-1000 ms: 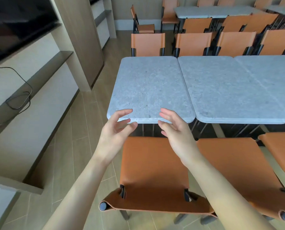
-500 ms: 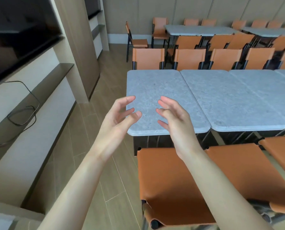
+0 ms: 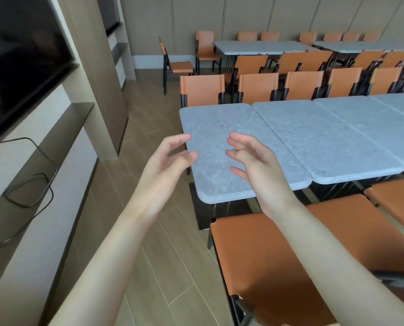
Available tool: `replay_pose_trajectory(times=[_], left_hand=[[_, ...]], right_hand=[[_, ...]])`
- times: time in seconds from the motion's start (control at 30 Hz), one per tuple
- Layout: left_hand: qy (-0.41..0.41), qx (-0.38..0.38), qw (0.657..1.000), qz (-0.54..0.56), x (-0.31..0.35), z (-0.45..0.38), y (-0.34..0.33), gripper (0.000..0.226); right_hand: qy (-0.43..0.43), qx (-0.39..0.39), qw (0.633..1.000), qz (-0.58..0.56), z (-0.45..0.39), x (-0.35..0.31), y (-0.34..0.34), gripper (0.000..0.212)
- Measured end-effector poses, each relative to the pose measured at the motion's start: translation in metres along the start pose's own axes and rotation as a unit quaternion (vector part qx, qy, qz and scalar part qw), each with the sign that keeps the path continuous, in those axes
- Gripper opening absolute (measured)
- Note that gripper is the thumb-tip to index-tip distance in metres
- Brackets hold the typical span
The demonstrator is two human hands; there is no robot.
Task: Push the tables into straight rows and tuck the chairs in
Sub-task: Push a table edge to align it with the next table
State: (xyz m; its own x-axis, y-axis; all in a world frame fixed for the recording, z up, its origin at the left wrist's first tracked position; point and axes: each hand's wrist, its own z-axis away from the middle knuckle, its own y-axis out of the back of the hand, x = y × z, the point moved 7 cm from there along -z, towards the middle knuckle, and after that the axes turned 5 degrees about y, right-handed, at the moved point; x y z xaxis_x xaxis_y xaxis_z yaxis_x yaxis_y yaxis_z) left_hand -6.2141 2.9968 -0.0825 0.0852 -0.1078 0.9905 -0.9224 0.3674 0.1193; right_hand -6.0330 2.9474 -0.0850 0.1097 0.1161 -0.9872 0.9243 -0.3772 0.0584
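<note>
We see no readable writing or brand. Our left hand (image 3: pixel 166 158) and right hand (image 3: pixel 252 161) hang apart, fingers loosely spread, holding nothing, above the end table (image 3: pixel 219 180). An orange chair (image 3: pixel 266 250) sits tucked at its near edge.

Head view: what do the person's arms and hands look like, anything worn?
Both forearms are bare up to the frame edge: no sleeves in view. The left hand and right hand have no gloves, and no rings, watch, bands or markings show on either wrist. Nails look short and unpainted. No cables or devices on the arms.
</note>
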Motion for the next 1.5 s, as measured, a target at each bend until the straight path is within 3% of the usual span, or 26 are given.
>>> replay_pose_trajectory(times=[0.27, 0.43, 0.6, 0.7, 0.77, 1.2, 1.5], left_hand=[[0.008, -0.02, 1.0, -0.016, -0.013, -0.086, 0.037, 0.047], [-0.014, -0.034, 0.999, -0.03, -0.013, -0.18, 0.057, 0.029], [-0.022, -0.045, 0.998, -0.031, -0.007, -0.285, 0.075, 0.038], [-0.022, -0.052, 0.998, -0.038, -0.009, -0.336, 0.089, 0.032], [-0.015, -0.054, 0.998, -0.037, -0.014, -0.364, 0.102, 0.024], [-0.023, -0.071, 0.996, -0.041, -0.047, -0.549, 0.182, 0.025], [-0.044, -0.135, 0.989, -0.033, -0.053, -0.7, 0.254, 0.028]], right_hand=[[-0.015, 0.047, 0.999, -0.006, -0.076, 0.016, -0.025, 0.032], [-0.012, 0.068, 0.998, -0.015, -0.155, 0.026, -0.049, 0.032], [-0.007, 0.097, 0.995, -0.021, -0.251, 0.027, -0.067, 0.033], [-0.008, 0.097, 0.995, -0.016, -0.302, 0.03, -0.084, 0.033], [-0.016, 0.092, 0.996, -0.012, -0.331, 0.032, -0.097, 0.032], [-0.006, 0.096, 0.995, 0.019, -0.5, 0.054, -0.186, 0.033], [0.003, 0.139, 0.989, 0.041, -0.636, 0.055, -0.267, 0.032]])
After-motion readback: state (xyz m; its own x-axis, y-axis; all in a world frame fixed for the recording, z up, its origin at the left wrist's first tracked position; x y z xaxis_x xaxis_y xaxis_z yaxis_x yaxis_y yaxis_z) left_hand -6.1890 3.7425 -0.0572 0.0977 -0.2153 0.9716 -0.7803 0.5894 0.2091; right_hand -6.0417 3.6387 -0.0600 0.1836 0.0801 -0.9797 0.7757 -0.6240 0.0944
